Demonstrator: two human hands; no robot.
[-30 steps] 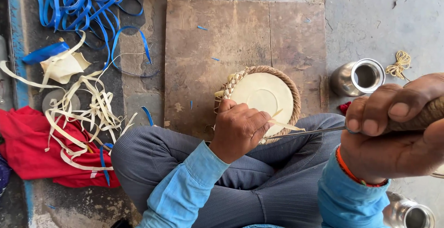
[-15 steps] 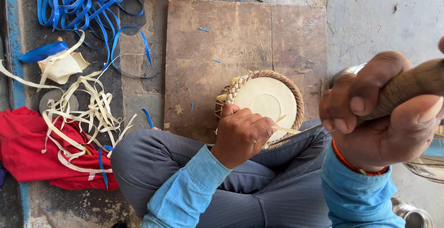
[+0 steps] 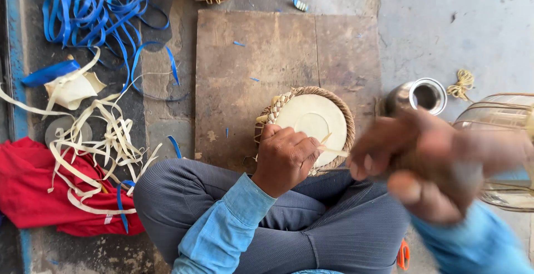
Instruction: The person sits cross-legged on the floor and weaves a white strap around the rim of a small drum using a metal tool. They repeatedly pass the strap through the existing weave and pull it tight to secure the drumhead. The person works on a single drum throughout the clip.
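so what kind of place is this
Probably a craft workshop floor where small drums are laced: a drum head with a braided rim on a worn wooden board, blue straps, pale strips.

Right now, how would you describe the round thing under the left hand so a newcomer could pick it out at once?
Start at the brown wooden board on the floor ahead of the crossed legs. At its near edge sits a round drum head, gripped by the left hand. Its smooth cream face ringed by a braided tan rim sets it apart from the shiny metal cup beside it.

Concrete floor (image 3: 445, 23) bears a wooden board (image 3: 278, 62), blue strips (image 3: 94, 12), red cloth (image 3: 33, 196)
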